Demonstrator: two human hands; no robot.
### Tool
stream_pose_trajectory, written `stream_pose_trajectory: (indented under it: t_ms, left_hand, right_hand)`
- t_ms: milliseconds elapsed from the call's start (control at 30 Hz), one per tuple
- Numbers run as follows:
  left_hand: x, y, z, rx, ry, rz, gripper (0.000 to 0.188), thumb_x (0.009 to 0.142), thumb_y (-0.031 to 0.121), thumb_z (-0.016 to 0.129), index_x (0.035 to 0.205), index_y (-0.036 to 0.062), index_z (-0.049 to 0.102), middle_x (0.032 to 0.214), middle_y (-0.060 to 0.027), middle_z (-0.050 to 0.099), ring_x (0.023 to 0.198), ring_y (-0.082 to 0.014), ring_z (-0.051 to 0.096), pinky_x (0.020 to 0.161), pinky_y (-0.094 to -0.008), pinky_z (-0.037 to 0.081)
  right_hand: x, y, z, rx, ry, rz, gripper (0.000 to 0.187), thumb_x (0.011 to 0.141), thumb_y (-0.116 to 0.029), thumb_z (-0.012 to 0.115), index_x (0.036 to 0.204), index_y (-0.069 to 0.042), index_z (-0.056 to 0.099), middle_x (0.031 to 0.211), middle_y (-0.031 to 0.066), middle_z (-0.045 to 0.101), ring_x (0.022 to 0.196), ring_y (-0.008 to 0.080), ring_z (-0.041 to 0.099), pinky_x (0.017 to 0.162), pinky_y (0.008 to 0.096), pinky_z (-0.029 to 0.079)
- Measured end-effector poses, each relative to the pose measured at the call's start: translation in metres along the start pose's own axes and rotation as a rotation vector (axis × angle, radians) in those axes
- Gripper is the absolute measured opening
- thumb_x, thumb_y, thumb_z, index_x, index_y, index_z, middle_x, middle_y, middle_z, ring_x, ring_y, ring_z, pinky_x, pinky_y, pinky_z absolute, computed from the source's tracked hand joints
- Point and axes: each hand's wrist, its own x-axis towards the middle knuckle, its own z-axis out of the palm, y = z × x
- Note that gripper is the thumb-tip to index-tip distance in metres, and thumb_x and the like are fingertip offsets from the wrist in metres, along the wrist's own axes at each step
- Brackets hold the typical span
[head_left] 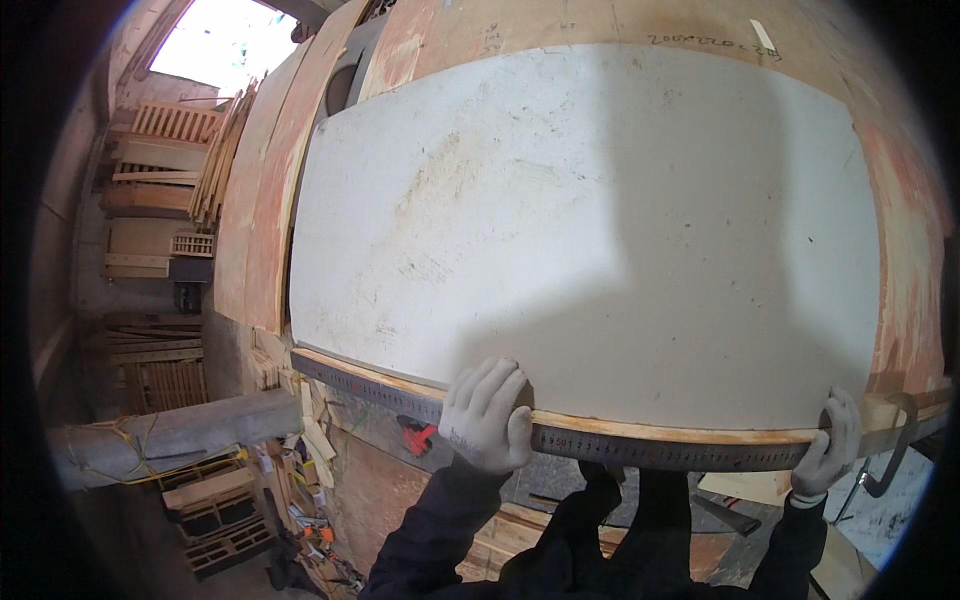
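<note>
A long dark ruler (pixel 690 456) with pale markings runs along the near edge of a large white board (pixel 500 220), against a narrow wooden strip (pixel 660 430). My left hand (pixel 487 415), in a white glove, wraps over the strip and ruler left of the middle, fingers on top and thumb to the right. Close to the ruler's right end, my right hand (pixel 830 445), also gloved, is closed around the same edge. What lies under both palms is hidden. The board's face is scuffed and partly in shadow.
Reddish plywood sheets (pixel 262 200) lie left of the white board. A dark curved clamp (pixel 892 445) stands at the right edge. Below are a red tool (pixel 418 437) and wood scraps (pixel 318 440). A concrete beam (pixel 190 435) and stacked pallets (pixel 220 510) are at the left.
</note>
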Motion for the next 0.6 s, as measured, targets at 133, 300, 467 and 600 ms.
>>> stream_pose_trajectory:
  t_ms: [133, 300, 467, 600]
  left_hand:
    - [0.003, -0.001, -0.002, 0.009, -0.006, 0.014, 0.034, 0.101, 0.025, 0.048, 0.105, 0.0000, 0.071, 0.111, -0.0174, 0.071, 0.103, -0.0371, 0.068, 0.091, -0.0467, 0.052]
    - [0.007, -0.002, -0.002, -0.033, -0.007, 0.007, 0.030, 0.098, 0.021, 0.052, 0.104, -0.0011, 0.071, 0.109, -0.0180, 0.071, 0.101, -0.0375, 0.068, 0.089, -0.0457, 0.053]
    - [0.005, -0.007, -0.004, -0.025, 0.046, 0.041, 0.025, 0.091, 0.017, 0.060, 0.103, -0.0017, 0.071, 0.109, -0.0180, 0.071, 0.102, -0.0377, 0.068, 0.090, -0.0464, 0.054]
    - [0.002, -0.011, -0.003, -0.014, 0.062, 0.060, 0.024, 0.089, 0.017, 0.064, 0.105, -0.0003, 0.072, 0.110, -0.0179, 0.071, 0.103, -0.0369, 0.068, 0.092, -0.0461, 0.053]
  right_hand:
    - [0.000, 0.000, 0.000, 0.030, 0.006, 0.014, 0.038, 0.095, -0.018, 0.044, 0.119, 0.004, 0.064, 0.127, 0.0216, 0.066, 0.123, 0.0412, 0.058, 0.108, 0.0513, 0.043]
    - [-0.001, 0.001, 0.002, 0.019, 0.016, 0.017, 0.037, 0.095, -0.018, 0.047, 0.118, 0.004, 0.065, 0.127, 0.0221, 0.065, 0.121, 0.0406, 0.059, 0.107, 0.0496, 0.044]
    - [-0.004, -0.002, 0.004, 0.047, 0.047, 0.028, 0.035, 0.096, -0.010, 0.044, 0.119, 0.008, 0.063, 0.126, 0.0237, 0.065, 0.121, 0.0388, 0.061, 0.105, 0.0452, 0.046]
    - [-0.011, 0.001, 0.011, 0.099, 0.083, 0.032, 0.033, 0.098, -0.009, 0.047, 0.121, 0.007, 0.065, 0.126, 0.0234, 0.066, 0.121, 0.0372, 0.062, 0.105, 0.0442, 0.047]
